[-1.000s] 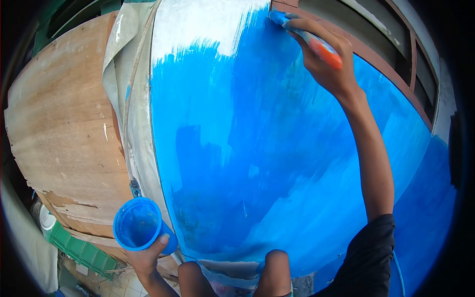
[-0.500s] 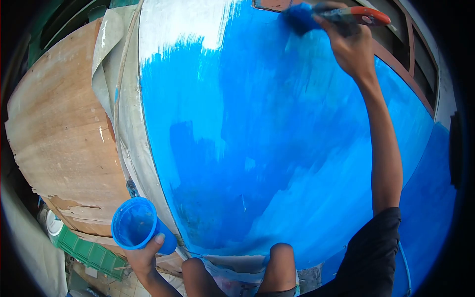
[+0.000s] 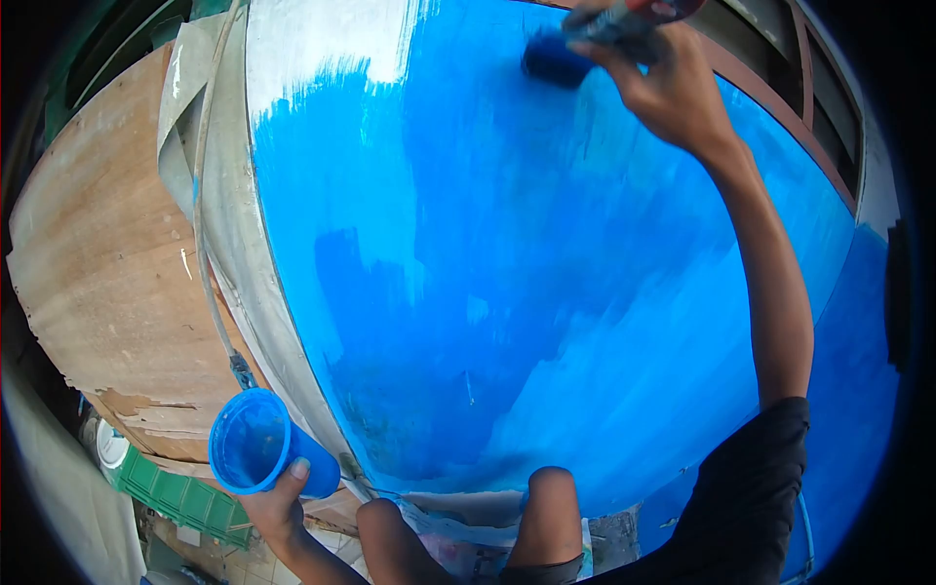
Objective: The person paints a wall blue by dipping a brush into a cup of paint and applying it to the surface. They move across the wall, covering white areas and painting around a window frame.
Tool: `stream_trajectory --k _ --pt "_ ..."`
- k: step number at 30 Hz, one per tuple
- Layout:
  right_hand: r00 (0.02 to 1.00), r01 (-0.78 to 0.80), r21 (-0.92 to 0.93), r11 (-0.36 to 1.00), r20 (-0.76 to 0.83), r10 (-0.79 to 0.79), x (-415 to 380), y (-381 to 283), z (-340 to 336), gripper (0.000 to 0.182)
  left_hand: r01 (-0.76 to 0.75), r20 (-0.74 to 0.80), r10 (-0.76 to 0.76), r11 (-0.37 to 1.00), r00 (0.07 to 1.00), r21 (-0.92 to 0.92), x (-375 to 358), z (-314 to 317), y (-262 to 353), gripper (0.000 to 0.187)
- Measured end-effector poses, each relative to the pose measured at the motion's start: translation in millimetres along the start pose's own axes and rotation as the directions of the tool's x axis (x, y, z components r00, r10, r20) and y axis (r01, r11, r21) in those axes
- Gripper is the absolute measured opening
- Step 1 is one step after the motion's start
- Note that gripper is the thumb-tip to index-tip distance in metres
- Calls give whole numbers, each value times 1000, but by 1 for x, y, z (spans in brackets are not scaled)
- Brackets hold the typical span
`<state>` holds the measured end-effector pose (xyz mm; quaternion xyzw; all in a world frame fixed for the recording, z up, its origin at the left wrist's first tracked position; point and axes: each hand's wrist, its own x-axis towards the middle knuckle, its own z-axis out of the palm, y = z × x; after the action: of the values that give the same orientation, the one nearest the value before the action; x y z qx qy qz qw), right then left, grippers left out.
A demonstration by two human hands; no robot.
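Note:
My right hand (image 3: 663, 83) is wrapped round the handle of a wide paintbrush (image 3: 624, 21) near the top of the panel. The dark blue bristles are blurred and lie against the blue surface. The panel (image 3: 487, 253) carries lighter and darker blue patches, with a white part at its upper left. At the lower left, my left hand (image 3: 278, 505) grips a blue cup (image 3: 317, 478), its thumb at the rim. The cup is tilted with its mouth towards me, and blue paint coats its inner wall.
A brown wooden board (image 3: 107, 263) stands on the left, with a thin pole (image 3: 202, 195) beside the panel. Below it are a green crate (image 3: 180, 497) and a white round lid (image 3: 112, 447). Brown-framed slats (image 3: 804, 78) border the upper right. My knees are at the bottom.
The brush and my right hand have moved left, the bristles slightly down the panel. The cup has shifted slightly left in view, as has most of the scene.

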<state>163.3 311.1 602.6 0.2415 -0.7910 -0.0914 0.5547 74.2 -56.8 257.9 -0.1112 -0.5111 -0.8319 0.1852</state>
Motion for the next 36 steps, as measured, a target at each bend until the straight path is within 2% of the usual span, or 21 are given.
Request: stream_trajectory --k 1,3,5,7,9,10,12,15,16,17,19,21,25,26,28,30,31,33,34,35,36 --pt "1000 2 -170 985 -7 -4 14 -14 -10 15 1 7 -1 1000 1000 1 -1 -1 -2 94" --pt "996 51 -369 928 -56 -77 -2 21 -10 18 -64 39 64 998 997 -1 -3 -3 -7 79" --pt "982 186 -300 936 65 -175 -37 12 9 24 -76 44 76 997 996 -7 -3 -3 -8 78" --pt "961 184 -147 972 235 -146 -89 -16 15 28 -88 41 89 996 995 -14 -1 -4 -7 77" --pt "896 68 68 995 434 -91 -128 -40 11 24 -71 104 70 997 992 3 1 -6 -3 74" --pt "896 62 75 995 435 -89 -131 -41 7 24 -68 104 66 998 992 11 1 -7 -2 74" --pt "853 -293 247 923 504 136 -133 -46 -4 25 -56 103 55 998 993 10 2 -7 -2 72" --pt "973 -177 103 979 165 159 -86 -7 -15 12 -52 85 51 999 995 2 1 -3 0 72" --pt "997 -55 18 998 49 54 -67 7 -23 12 -57 88 56 998 995 5 1 -3 -1 72" --pt "997 -69 -136 988 -30 66 -56 30 -31 17 -53 93 52 999 994 8 2 -4 -1 73" --pt "968 194 -233 953 -110 -224 -31 17 -34 13 -50 108 48 999 993 10 2 1 0 74" --pt "995 100 -239 966 9 -101 -76 35 -24 20 14 51 -11 999 999 -48 -1 6 5 81" --pt "928 38 51 998 369 -54 -173 -34 4 38 -1 69 7 997 998 -75 -2 3 6 77" --pt "927 41 49 998 370 -56 -174 -39 1 38 4 78 1 998 997 -68 -2 4 8 76" --pt "838 -335 306 891 530 133 -173 -49 -11 32 10 93 -5 999 996 -49 -1 4 9 74" --pt "873 -293 128 947 440 211 -147 -20 -23 24 -72 105 64 995 992 74 1 3 6 70" --pt "919 -284 123 951 317 234 -129 -3 -30 14 -69 110 59 994 992 85 0 2 6 70" --pt "970 -239 -6 971 53 239 -97 32 -46 14 -85 70 79 993 994 83 -1 2 4 68" --pt "981 -192 -267 944 -45 187 -83 36 -55 17 -85 72 79 993 994 87 -2 0 2 68" --pt "972 -8 -140 990 -233 -25 -76 34 -49 15 -84 81 78 993 994 80 -1 -5 -2 69" --pt "982 -62 -241 969 -191 15 -94 48 -51 17 -80 92 73 994 993 74 -1 -7 -4 70"
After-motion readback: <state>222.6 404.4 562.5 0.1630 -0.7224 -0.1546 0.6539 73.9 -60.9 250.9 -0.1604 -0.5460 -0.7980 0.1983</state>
